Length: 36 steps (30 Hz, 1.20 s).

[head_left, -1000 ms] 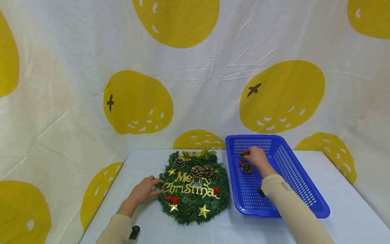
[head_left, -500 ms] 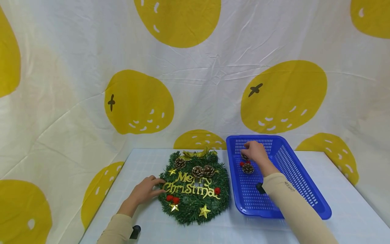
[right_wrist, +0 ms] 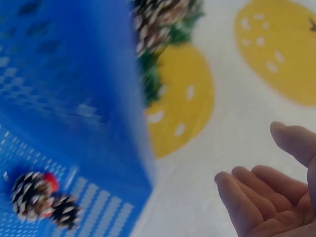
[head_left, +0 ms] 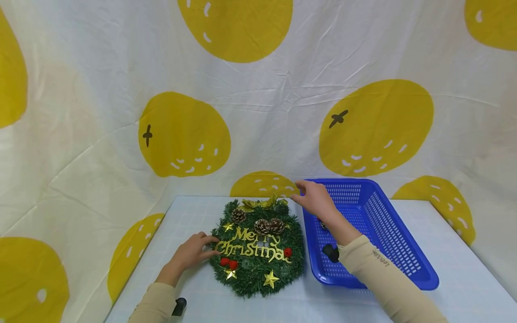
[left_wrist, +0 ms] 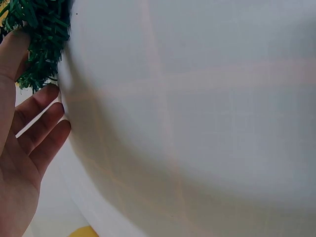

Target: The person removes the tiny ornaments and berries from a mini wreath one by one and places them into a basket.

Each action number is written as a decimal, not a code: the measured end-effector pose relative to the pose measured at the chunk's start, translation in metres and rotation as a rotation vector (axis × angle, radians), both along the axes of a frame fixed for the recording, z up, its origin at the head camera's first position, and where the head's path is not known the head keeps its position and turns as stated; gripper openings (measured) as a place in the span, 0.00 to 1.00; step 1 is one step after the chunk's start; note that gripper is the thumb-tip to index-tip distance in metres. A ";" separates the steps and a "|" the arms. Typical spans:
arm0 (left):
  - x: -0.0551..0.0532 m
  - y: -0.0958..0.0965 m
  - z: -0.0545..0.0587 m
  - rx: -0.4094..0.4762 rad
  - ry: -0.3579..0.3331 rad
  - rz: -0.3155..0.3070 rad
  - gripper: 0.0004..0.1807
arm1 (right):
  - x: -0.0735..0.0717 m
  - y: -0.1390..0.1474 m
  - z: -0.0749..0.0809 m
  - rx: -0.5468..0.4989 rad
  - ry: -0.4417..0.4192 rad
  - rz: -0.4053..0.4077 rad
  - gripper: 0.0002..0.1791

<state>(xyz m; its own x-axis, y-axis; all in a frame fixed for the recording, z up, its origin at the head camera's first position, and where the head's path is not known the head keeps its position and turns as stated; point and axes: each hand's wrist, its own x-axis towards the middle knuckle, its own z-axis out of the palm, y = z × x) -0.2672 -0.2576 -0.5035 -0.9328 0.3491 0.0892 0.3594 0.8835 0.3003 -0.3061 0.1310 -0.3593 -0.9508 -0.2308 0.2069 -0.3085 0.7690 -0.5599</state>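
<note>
A green Christmas wreath (head_left: 258, 285) lies on the table with gold "Merry Christmas" lettering (head_left: 248, 250), pinecones (head_left: 261, 227), stars (head_left: 270, 280) and red balls (head_left: 233, 265). My left hand (head_left: 190, 252) holds its left edge, thumb and fingers at the greenery; the other fingertips touch the table in the left wrist view. My right hand (head_left: 318, 201) hovers over the blue basket's (head_left: 400, 229) far left corner, thumb and fingers apart, nothing between them. Inside the basket, the right wrist view shows two pinecones (right_wrist: 29, 196) with red balls (right_wrist: 51, 180); in the head view my right arm mostly hides them.
A gold ribbon (head_left: 258, 205) tops the wreath. The basket stands close to the wreath's right side, its rim raised above the table (head_left: 412, 206). Behind the table hangs a white curtain (head_left: 258, 134) printed with large yellow fruit.
My right hand has let go of the pinecone and red ball inside the basket, risen, and moved left to the rim near the wreath. My left hand stays at the wreath's edge.
</note>
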 end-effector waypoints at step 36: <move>0.001 0.001 0.002 0.008 -0.017 0.013 0.22 | 0.077 -0.112 -0.041 -0.062 -0.043 0.323 0.28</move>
<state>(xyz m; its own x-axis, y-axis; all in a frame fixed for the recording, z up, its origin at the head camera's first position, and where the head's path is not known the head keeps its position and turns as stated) -0.2665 -0.2567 -0.5018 -0.9388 0.3360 0.0762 0.3425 0.8856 0.3136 -0.2292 0.0188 -0.3999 -0.8384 -0.5105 0.1912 -0.5063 0.5993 -0.6200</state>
